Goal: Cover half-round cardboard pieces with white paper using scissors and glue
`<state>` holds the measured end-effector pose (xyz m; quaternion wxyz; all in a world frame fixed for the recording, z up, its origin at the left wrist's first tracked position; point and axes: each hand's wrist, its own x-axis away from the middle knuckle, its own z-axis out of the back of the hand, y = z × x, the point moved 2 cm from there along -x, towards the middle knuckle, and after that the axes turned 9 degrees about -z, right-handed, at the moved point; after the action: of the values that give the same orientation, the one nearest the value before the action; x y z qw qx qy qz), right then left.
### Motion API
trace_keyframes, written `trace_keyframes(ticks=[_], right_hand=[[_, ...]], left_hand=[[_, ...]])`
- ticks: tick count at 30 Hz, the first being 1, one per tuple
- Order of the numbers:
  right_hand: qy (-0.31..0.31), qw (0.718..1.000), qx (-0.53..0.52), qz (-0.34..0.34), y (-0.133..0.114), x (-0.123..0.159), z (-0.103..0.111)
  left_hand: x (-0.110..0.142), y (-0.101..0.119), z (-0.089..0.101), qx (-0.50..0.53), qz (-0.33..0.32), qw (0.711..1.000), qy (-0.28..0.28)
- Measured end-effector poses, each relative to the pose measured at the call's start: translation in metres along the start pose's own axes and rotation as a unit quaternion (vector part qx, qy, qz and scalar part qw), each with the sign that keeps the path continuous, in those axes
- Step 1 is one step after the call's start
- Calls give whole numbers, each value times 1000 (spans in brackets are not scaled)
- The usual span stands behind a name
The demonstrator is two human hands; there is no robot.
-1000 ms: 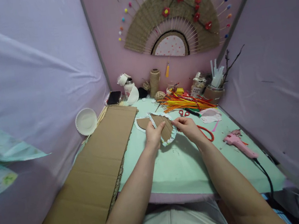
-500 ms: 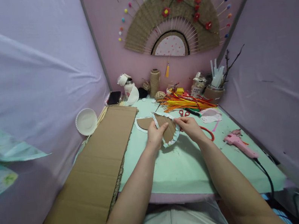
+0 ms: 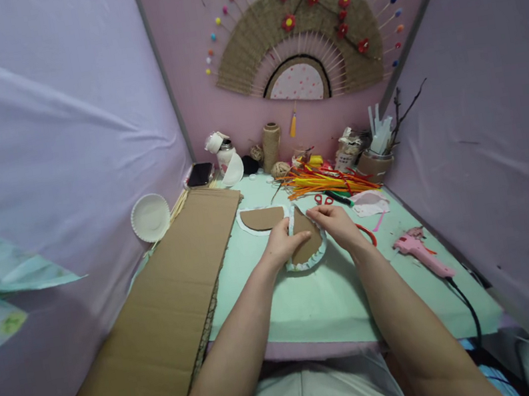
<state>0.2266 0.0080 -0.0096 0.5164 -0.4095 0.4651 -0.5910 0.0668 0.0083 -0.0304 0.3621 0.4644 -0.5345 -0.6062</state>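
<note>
Between my hands is a half-round cardboard piece [image 3: 305, 248] with pale fabric folded over its rim. My left hand [image 3: 283, 243] grips its straight left side, thumb lying across the brown face. At the upper right edge, the fingers of my right hand [image 3: 333, 221] pinch the fabric border. Just behind and to the left, a second half-round cardboard piece [image 3: 262, 218] with a pale border lies flat on the table. Red-handled scissors [image 3: 367, 235] are partly hidden by my right hand and wrist.
A long cardboard sheet [image 3: 180, 273] covers the table's left side. On the right lies a pink glue gun [image 3: 423, 254] with a black cord. Orange and yellow strips [image 3: 322, 180], twine [image 3: 272, 146] and a pot of glue sticks [image 3: 376, 164] stand at the back.
The held cardboard piece has turned and come lower, so its straight side stands more upright and more of the second piece shows. Both hands keep their hold.
</note>
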Motion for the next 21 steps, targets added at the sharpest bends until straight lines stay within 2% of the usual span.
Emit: trace_keyframes(ticks=[5,13,17,21], right_hand=[[18,999,18,42,0,-4,0],[101,983,68,138,-2,0,-4],[108,976,83,168,-7,4,-5],[95,978,80,168,-7,5,-5]], left_hand=[[3,8,1,-52,-25,998,-17],[6,10,-4,-109,-22,993,-43],[5,6,-5,-101,-34,992,-64],[5,5,-5,-97,-31,991,-83]])
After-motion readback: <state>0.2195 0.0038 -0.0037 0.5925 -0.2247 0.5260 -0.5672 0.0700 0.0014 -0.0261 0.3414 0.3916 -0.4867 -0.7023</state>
